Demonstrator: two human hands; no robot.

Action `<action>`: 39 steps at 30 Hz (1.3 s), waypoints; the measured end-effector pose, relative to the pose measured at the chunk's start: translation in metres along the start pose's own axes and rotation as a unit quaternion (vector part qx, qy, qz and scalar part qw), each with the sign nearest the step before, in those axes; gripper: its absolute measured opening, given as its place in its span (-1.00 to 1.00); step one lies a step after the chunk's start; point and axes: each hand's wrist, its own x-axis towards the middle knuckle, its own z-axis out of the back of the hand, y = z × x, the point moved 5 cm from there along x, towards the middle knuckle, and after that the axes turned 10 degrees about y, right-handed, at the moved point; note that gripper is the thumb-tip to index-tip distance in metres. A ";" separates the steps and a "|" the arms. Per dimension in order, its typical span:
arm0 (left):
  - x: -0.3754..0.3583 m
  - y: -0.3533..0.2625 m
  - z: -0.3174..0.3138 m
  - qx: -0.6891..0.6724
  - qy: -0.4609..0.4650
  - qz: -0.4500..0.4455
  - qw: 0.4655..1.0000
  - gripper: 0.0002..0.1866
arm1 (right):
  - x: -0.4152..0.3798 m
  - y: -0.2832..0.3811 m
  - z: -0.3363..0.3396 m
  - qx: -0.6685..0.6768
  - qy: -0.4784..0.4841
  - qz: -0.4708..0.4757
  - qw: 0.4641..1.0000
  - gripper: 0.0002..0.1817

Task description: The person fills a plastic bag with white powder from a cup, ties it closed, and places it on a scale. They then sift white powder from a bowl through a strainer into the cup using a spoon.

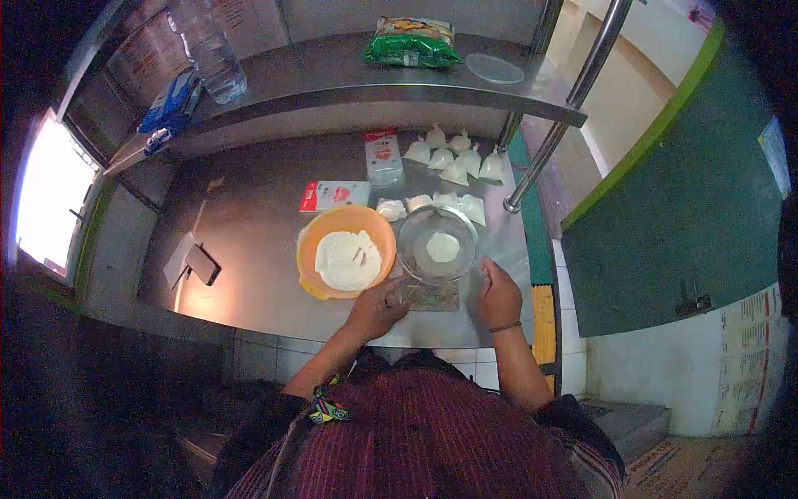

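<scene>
A clear round bowl (413, 264) with a patch of white powder (443, 247) in it sits over a flat kitchen scale (434, 299). My left hand (378, 312) is at the near left corner of the scale, fingers loosely bent, with nothing visible in them. My right hand (501, 298) is beside the bowl's right side, thumb apart and pointing up toward the rim; its other fingers are partly hidden. Whether either hand touches the bowl or scale is hard to make out. Left of the bowl stands an orange basin (307, 254) holding a heap of white powder (342, 259).
Several tied bags of white powder (455, 171) lie behind the bowl, near two red-and-white packs (335, 196). A phone-like device on a stand (202, 264) is at left. The shelf above (307, 71) carries a green packet (411, 46), a round lid (495, 69) and a bottle (212, 58).
</scene>
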 end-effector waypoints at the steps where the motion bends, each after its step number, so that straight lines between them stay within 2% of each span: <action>1: 0.001 0.003 -0.001 0.000 -0.002 0.000 1.000 -0.36 | 0.000 0.000 -0.005 -0.021 0.064 -0.014 0.998 -0.67; 2: 0.000 0.002 0.000 0.039 -0.028 -0.032 0.998 -0.36 | -0.001 0.000 -0.011 -0.042 0.129 -0.028 0.990 -0.65; 3: -0.002 0.001 0.000 0.077 -0.052 -0.064 0.994 -0.36 | -0.002 0.001 -0.013 -0.042 0.130 -0.026 0.990 -0.65; 4: -0.003 0.004 -0.002 0.076 -0.052 -0.063 0.994 -0.36 | -0.004 0.004 -0.012 -0.013 0.110 0.000 0.994 -0.66; 6: -0.003 0.008 -0.004 -0.001 0.014 0.030 0.999 -0.38 | -0.004 0.009 -0.008 0.014 0.089 0.025 0.996 -0.66; 7: -0.002 0.011 -0.006 -0.001 0.014 0.029 0.999 -0.38 | -0.004 0.009 -0.003 0.018 0.065 0.009 0.998 -0.66; 9: -0.003 0.006 -0.004 0.087 -0.053 -0.058 0.993 -0.39 | -0.004 0.010 0.000 0.024 0.041 -0.006 0.999 -0.67; 10: -0.004 0.008 -0.005 0.087 -0.054 -0.057 0.993 -0.39 | -0.003 0.008 -0.001 0.017 0.039 -0.011 0.999 -0.67; 12: -0.004 0.005 -0.002 0.048 -0.019 0.014 0.999 -0.41 | -0.004 0.006 -0.005 0.010 0.037 -0.015 0.999 -0.68; 15: -0.005 0.004 0.000 0.020 -0.009 0.023 1.000 -0.44 | -0.009 0.010 -0.016 0.006 0.094 0.016 0.995 -0.69; 18: -0.004 0.005 -0.002 0.029 -0.051 -0.018 0.998 -0.45 | -0.007 0.015 -0.009 0.044 0.082 0.005 0.996 -0.69; 21: 0.000 0.011 -0.006 0.037 -0.027 -0.015 0.999 -0.45 | -0.006 0.013 -0.005 0.018 0.057 -0.023 0.998 -0.69; 24: -0.004 -0.011 0.006 0.019 -0.018 0.017 1.000 -0.44 | -0.009 0.000 -0.022 -0.016 0.084 -0.008 0.996 -0.68; 26: -0.001 -0.001 0.000 0.018 -0.012 0.016 1.000 -0.43 | -0.013 0.009 -0.021 0.003 0.064 0.053 0.997 -0.67; 33: 0.000 0.008 0.000 -0.018 -0.018 0.019 0.999 -0.41 | -0.015 0.025 -0.006 0.005 0.061 0.063 0.996 -0.66; 35: 0.002 0.006 0.002 0.001 -0.019 0.015 1.000 -0.42 | -0.017 0.029 -0.007 -0.032 0.130 0.038 0.990 -0.65; 39: 0.002 -0.005 0.005 0.017 -0.006 -0.001 1.000 -0.46 | -0.010 0.012 -0.015 -0.052 0.078 0.060 0.994 -0.63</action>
